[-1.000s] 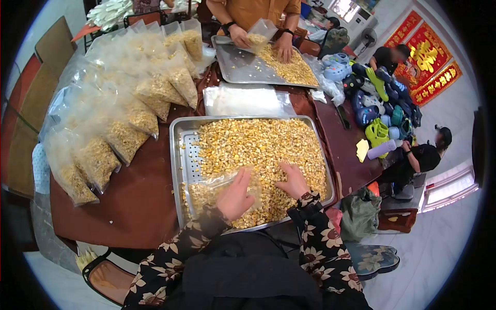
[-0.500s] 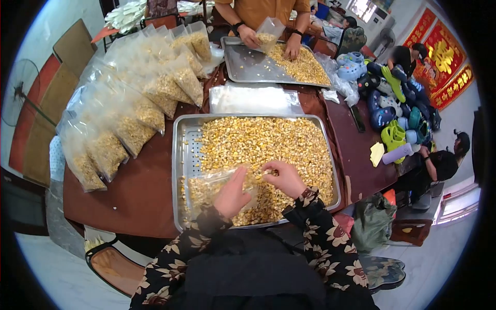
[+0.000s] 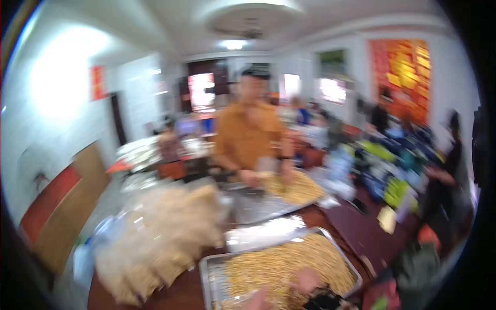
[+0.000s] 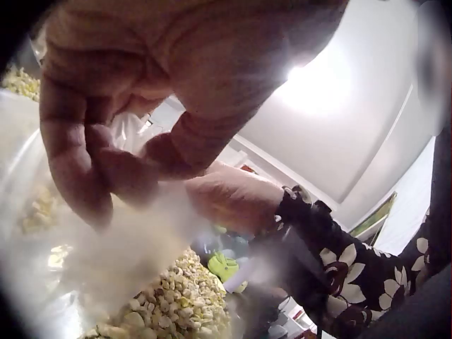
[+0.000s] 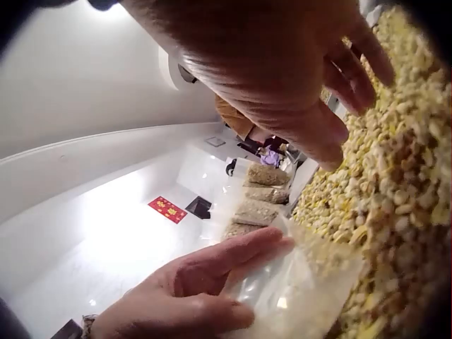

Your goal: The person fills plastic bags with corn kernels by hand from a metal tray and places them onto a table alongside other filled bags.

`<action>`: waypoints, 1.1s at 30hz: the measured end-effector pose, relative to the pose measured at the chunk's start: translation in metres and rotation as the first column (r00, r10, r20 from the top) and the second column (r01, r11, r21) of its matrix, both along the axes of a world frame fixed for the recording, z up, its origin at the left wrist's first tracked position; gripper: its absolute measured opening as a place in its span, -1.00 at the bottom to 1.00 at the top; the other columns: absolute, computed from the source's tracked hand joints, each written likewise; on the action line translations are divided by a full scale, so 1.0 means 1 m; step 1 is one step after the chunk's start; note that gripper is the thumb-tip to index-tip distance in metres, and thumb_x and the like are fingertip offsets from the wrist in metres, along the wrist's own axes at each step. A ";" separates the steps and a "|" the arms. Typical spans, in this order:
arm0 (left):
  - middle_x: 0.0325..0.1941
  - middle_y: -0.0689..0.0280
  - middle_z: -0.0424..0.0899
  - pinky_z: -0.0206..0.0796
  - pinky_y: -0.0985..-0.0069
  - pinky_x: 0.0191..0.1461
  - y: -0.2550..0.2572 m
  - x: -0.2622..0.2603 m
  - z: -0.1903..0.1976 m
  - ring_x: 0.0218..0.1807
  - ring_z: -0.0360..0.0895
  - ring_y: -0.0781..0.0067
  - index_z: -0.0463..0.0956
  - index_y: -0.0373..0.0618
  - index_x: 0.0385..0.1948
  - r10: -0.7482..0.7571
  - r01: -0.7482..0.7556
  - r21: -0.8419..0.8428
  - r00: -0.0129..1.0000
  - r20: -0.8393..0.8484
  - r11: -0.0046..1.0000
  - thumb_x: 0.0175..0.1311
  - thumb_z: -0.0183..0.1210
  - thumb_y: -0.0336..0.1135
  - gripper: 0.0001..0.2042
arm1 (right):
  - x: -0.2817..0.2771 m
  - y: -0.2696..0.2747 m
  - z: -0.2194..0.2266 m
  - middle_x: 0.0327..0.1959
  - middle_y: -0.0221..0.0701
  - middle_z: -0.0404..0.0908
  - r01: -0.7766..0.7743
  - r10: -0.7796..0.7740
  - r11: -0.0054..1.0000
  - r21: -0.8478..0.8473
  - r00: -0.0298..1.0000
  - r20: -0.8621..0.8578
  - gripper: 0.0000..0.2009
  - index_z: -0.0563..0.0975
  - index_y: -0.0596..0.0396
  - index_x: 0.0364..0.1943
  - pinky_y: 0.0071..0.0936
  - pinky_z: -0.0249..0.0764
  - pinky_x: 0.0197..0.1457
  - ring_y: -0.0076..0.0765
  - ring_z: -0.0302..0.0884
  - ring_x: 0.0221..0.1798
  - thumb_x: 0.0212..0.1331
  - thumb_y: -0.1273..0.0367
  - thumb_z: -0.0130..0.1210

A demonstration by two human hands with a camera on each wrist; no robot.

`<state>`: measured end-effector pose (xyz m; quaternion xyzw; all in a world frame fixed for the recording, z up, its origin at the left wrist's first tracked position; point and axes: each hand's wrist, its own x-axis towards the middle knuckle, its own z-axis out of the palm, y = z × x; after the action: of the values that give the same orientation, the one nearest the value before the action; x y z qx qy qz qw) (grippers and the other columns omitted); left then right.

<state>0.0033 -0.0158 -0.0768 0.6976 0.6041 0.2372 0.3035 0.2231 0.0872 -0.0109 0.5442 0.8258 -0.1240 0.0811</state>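
Observation:
My left hand [image 4: 120, 106] grips the mouth of a clear plastic bag [image 4: 120, 261], thumb and fingers curled at its film. Corn kernels show inside the bag. In the right wrist view the same left hand [image 5: 191, 289] holds the bag [image 5: 296, 296] beside the corn. My right hand [image 5: 282, 92] reaches over the loose yellow corn kernels [image 5: 395, 198], fingers spread and slightly bent, fingertips right at the kernels. In the blurred head view both hands show low over the metal tray [image 3: 206, 279], the right hand [image 3: 308, 279] above the corn.
Filled bags of corn [image 3: 155, 237] crowd the table's left side. Flat plastic bags [image 3: 266, 230] lie behind my tray. Across the table a person in an orange shirt [image 3: 248, 137] works at another tray [image 3: 253, 209]. Clog shoes [image 3: 398, 191] are piled at the right.
The head view has swung upward, bringing in the ceiling and far room. My right hand, with fingers bunched near the bag half a second ago, is now spread over the corn.

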 end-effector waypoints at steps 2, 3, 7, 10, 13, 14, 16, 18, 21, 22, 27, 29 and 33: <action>-0.47 0.03 0.61 0.38 0.27 -0.38 -0.010 0.010 0.031 -0.56 0.52 0.19 0.30 -0.18 0.11 0.093 -0.092 0.168 0.996 -0.001 0.981 0.02 0.15 -0.28 -0.46 | -0.018 -0.013 0.051 -0.16 -0.06 0.57 -0.120 0.148 0.978 0.173 0.976 -0.159 -0.44 0.52 -0.01 -0.02 -0.08 0.43 -0.01 0.03 0.50 -0.07 0.05 -0.12 0.04; -0.51 0.04 0.59 0.37 0.27 -0.40 -0.010 0.021 0.019 -0.56 0.51 0.19 0.31 -0.19 0.10 0.126 -0.131 0.306 0.991 0.035 0.943 0.02 0.15 -0.30 -0.47 | -0.010 -0.016 0.045 -0.16 -0.07 0.57 -0.077 0.082 0.996 0.039 0.985 -0.154 -0.44 0.52 0.02 -0.03 -0.07 0.42 -0.01 0.04 0.49 -0.06 0.06 -0.11 0.03; -0.51 0.03 0.56 0.36 0.31 -0.44 -0.005 0.011 0.056 -0.54 0.50 0.23 0.21 -0.18 0.21 0.030 -0.010 -0.094 0.978 0.206 0.995 0.03 0.12 -0.34 -0.40 | -0.011 -0.025 -0.008 -0.21 -0.04 0.53 0.033 -0.037 0.999 -0.022 0.979 -0.199 -0.49 0.51 0.09 -0.13 -0.08 0.43 -0.04 0.07 0.48 -0.08 0.04 -0.05 0.07; -0.49 0.04 0.56 0.37 0.34 -0.47 0.005 0.003 0.000 -0.53 0.50 0.28 0.07 -0.12 0.32 0.054 -0.040 -0.087 0.985 0.165 0.995 0.04 0.10 -0.35 -0.30 | 0.002 -0.007 -0.069 -0.23 -0.09 0.53 0.004 0.002 1.000 0.013 0.892 -0.453 -0.69 0.51 0.10 -0.20 -0.14 0.42 -0.07 0.07 0.47 -0.09 0.02 0.22 0.08; -0.20 -0.02 0.51 0.36 0.31 -0.20 -0.002 0.009 0.027 -0.24 0.48 0.12 0.12 -0.16 0.25 0.046 -0.049 0.023 0.994 0.095 0.999 0.02 0.14 -0.36 -0.34 | 0.000 -0.004 -0.059 -0.32 -0.13 0.58 0.105 -0.100 0.994 -0.017 0.858 -0.504 -0.77 0.56 0.08 -0.28 -0.15 0.44 -0.11 0.03 0.52 -0.18 0.01 0.28 0.07; 0.09 -0.11 0.43 0.35 0.27 0.07 -0.001 0.012 0.030 0.08 0.45 -0.06 0.18 -0.28 0.17 0.025 -0.032 0.062 0.994 0.103 0.998 -0.02 0.19 -0.38 -0.37 | 0.001 -0.005 -0.060 -0.35 -0.14 0.59 0.121 -0.078 0.991 0.050 0.853 -0.516 -0.78 0.57 0.07 -0.29 -0.17 0.45 -0.13 0.01 0.54 -0.22 0.02 0.27 0.08; 0.24 -0.08 0.30 0.25 0.33 0.21 0.001 0.011 0.033 0.23 0.33 0.00 0.10 -0.27 0.26 -0.028 0.019 0.088 0.995 0.098 0.996 0.03 0.18 -0.33 -0.30 | -0.008 -0.015 -0.009 -0.40 -0.19 0.60 0.261 -0.408 0.909 -0.324 0.711 -0.572 -0.77 0.58 0.10 -0.25 -0.29 0.48 -0.19 -0.09 0.57 -0.31 0.05 0.28 0.11; 0.32 -0.15 0.15 -0.03 0.29 0.40 0.001 0.014 0.033 0.38 0.06 -0.09 0.08 -0.28 0.27 -0.028 0.024 0.026 0.983 0.179 0.999 0.04 0.17 -0.26 -0.29 | -0.017 -0.015 0.002 -0.39 -0.19 0.60 0.159 -0.341 0.929 -0.335 0.717 -0.608 -0.75 0.57 0.13 -0.22 -0.34 0.48 -0.22 -0.16 0.57 -0.33 0.05 0.29 0.13; 0.34 -0.07 0.15 0.14 0.23 0.30 -0.001 0.014 0.052 0.30 0.19 -0.09 0.10 -0.19 0.27 -0.041 0.021 0.104 0.979 0.200 0.994 0.05 0.17 -0.27 -0.31 | -0.040 -0.030 0.009 -0.35 -0.20 0.61 0.008 -0.293 0.918 -0.396 0.685 -0.667 -0.71 0.56 0.18 -0.16 -0.42 0.48 -0.26 -0.26 0.56 -0.35 0.06 0.32 0.17; 0.34 0.01 0.17 0.35 0.23 0.07 -0.003 0.013 0.064 0.15 0.37 -0.07 0.18 -0.11 0.23 0.001 -0.008 0.039 0.982 0.191 0.999 0.07 0.16 -0.24 -0.38 | -0.046 -0.033 0.014 -0.33 -0.20 0.61 -0.039 -0.322 0.886 -0.462 0.665 -0.673 -0.69 0.55 0.20 -0.14 -0.44 0.47 -0.27 -0.29 0.56 -0.35 0.06 0.33 0.19; 0.26 0.09 0.28 0.44 0.33 -0.24 -0.026 -0.025 0.172 -0.06 0.51 0.05 0.27 -0.06 0.14 0.087 -0.080 0.243 0.996 -0.019 0.967 0.11 0.14 -0.25 -0.50 | -0.045 -0.035 0.012 -0.25 -0.21 0.61 -0.143 0.071 0.988 -0.059 0.757 -0.649 -0.68 0.57 0.14 -0.11 -0.41 0.48 -0.28 -0.29 0.57 -0.35 0.06 0.30 0.20; 0.24 0.10 0.30 0.45 0.37 -0.28 -0.036 -0.037 0.193 -0.10 0.53 0.10 0.29 -0.06 0.10 0.061 -0.062 0.432 0.998 0.015 0.900 0.13 0.13 -0.26 -0.54 | -0.040 -0.037 0.008 -0.23 -0.21 0.62 -0.102 -0.023 0.982 -0.158 0.772 -0.635 -0.70 0.57 0.13 -0.12 -0.42 0.49 -0.27 -0.31 0.58 -0.34 0.08 0.30 0.19; 0.15 0.15 0.37 0.43 0.35 -0.18 -0.045 -0.041 0.228 -0.04 0.49 0.12 0.37 -0.13 -0.05 -0.185 0.181 0.409 0.982 -0.030 0.895 0.17 0.06 -0.35 -0.71 | -0.048 -0.052 0.039 -0.28 -0.22 0.63 -0.118 -0.074 0.948 -0.297 0.823 -0.563 -0.70 0.56 0.17 -0.12 -0.47 0.49 -0.28 -0.36 0.58 -0.36 0.08 0.32 0.18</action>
<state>-0.0380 -0.0603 0.1513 0.7983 0.4712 0.3322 0.1745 0.1754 0.0355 0.0284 0.4524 0.7875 -0.4108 -0.0799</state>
